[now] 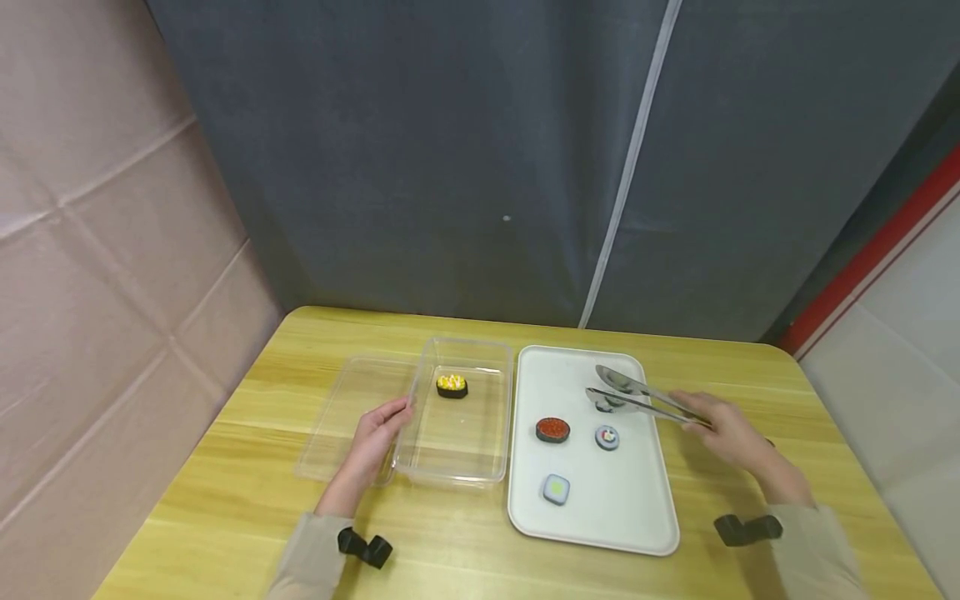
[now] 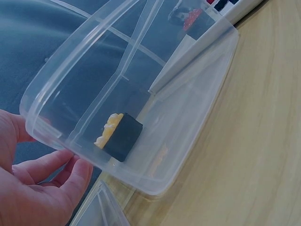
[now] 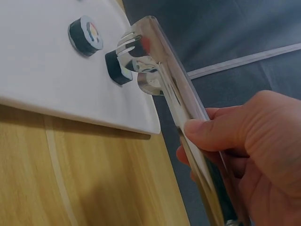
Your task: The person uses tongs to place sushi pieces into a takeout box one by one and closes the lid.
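Steel tongs (image 1: 645, 393) sit in the right hand (image 1: 731, 433), fingers and thumb curled round the handles; the wrist view shows the thumb pressed on the upper arm. Their tips are slightly apart over the far part of the white tray (image 1: 637, 517), closing around a dark sushi piece (image 1: 604, 405) that rests on the tray. Whether the tips touch that piece I cannot tell.

The left hand (image 1: 375, 437) rests at the left wall of the clear box (image 1: 457, 475), fingers lightly bent against the rim, steadying it. Inside the box, toward its far end, lies a corn roll (image 1: 452, 386), black with yellow on top. A clear lid (image 1: 330, 433) lies flat just left of the box, partly under the hand.

On the tray also sit a red roe roll (image 1: 552, 430), a small round roll (image 1: 607, 437) and a square piece (image 1: 556, 489) with a green centre. Everything stands on a wooden table (image 1: 247, 492).
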